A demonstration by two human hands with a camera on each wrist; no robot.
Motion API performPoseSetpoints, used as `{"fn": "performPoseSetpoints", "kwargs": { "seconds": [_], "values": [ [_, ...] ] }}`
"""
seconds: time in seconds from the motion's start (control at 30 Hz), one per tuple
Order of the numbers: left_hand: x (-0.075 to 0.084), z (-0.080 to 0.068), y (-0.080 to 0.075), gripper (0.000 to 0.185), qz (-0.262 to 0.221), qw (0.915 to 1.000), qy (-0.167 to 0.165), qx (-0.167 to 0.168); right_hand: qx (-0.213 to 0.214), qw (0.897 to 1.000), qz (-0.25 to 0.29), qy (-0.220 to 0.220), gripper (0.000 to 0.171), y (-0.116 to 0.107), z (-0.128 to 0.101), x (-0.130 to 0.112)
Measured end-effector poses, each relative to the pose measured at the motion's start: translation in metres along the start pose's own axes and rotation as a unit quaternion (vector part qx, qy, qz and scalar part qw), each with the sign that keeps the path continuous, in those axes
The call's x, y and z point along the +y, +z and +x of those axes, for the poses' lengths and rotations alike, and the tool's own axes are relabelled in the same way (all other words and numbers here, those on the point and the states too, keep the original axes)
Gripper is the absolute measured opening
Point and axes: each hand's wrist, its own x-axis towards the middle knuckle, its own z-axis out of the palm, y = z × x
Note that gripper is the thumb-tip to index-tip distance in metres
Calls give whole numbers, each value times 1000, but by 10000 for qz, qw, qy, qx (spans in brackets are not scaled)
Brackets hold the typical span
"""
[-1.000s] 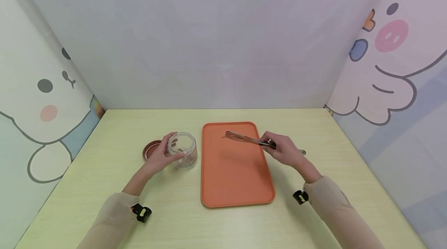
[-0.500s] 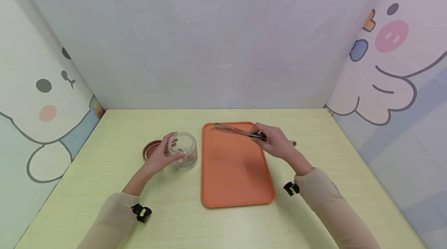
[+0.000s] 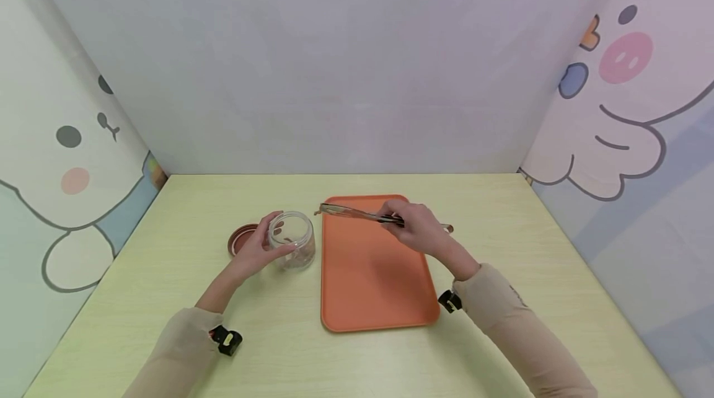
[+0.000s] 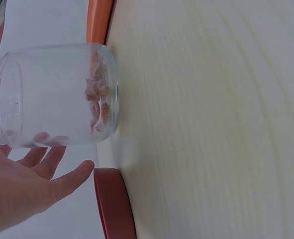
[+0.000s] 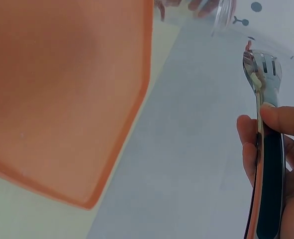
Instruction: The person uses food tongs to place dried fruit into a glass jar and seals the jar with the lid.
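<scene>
Steadying the open glass jar point(image 3: 291, 248) on the table point(image 3: 167, 323), the left hand point(image 3: 258, 252) curls round its side beside the brown lid point(image 3: 241, 238), likely so the mouth stays put. The right hand point(image 3: 415, 227) pinches metal tongs point(image 3: 357, 214) by their dark handle. Since a second ago, the tips have moved left across the orange tray point(image 3: 374, 286) toward the jar, carrying a small morsel.

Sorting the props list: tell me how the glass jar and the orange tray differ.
The glass jar is clear and round; the orange tray is opaque and rectangular. The jar stands upright with walls, the left hand holding it; the tray lies flat and shallow, with the right hand and its tongs above. The jar holds small reddish pieces; the tray looks bare. Both rest on the table.
</scene>
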Motion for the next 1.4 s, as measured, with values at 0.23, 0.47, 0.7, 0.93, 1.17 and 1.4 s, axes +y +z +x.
{"fn": "performPoseSetpoints", "kwargs": {
  "seconds": [0.23,0.47,0.7,0.93,1.17,1.4],
  "values": [
    [2,0,0,82,20,10000,-2,3,61,9998,-25,-163,11,11,8,-8],
    [1,0,-1,81,-59,10000,30,-16,172,9996,-113,-167,10,22,15,-17],
    [1,-1,-2,80,-41,10000,87,-18,159,9998,-132,1,10,34,20,-23],
    [2,-2,-1,78,-127,9999,107,-28,154,9994,-296,74,13,41,22,-29],
    [2,-2,-1,78,-157,9998,128,-47,91,9995,-282,71,13,45,20,-29],
    [2,-1,-1,80,-84,9999,73,-18,163,9995,27,276,12,43,15,-25]
  ]
}}
